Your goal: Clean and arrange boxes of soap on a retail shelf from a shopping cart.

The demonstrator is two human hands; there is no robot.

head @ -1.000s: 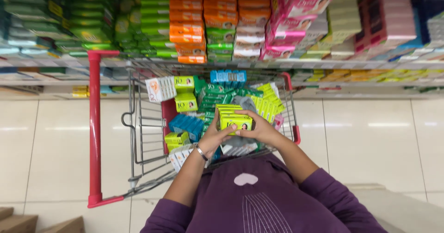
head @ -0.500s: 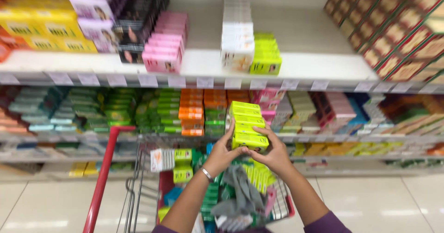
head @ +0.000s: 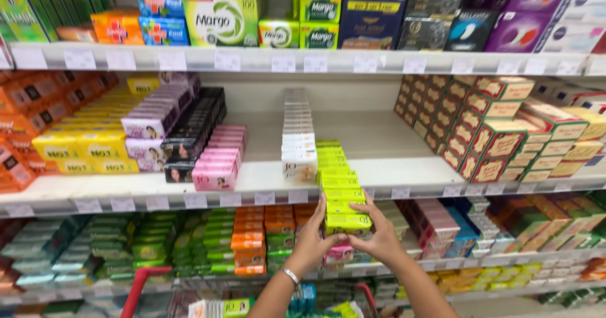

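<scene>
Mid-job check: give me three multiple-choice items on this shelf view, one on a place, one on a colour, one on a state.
1. Where is the stack of boxes that both hands hold?
A. at the front edge of the middle shelf
B. on the top shelf
C. down in the cart

2. What colour are those boxes?
A. purple
B. yellow-green
C. orange

3. How do the hands meet the stack?
A. left hand and right hand clasp it from either side
B. one hand only
C. neither touches it

Answers: 1 A, the stack lines up with the yellow-green row on that shelf; 2 B, the box faces are yellow-green; 3 A, fingers of both hands wrap its sides.
</scene>
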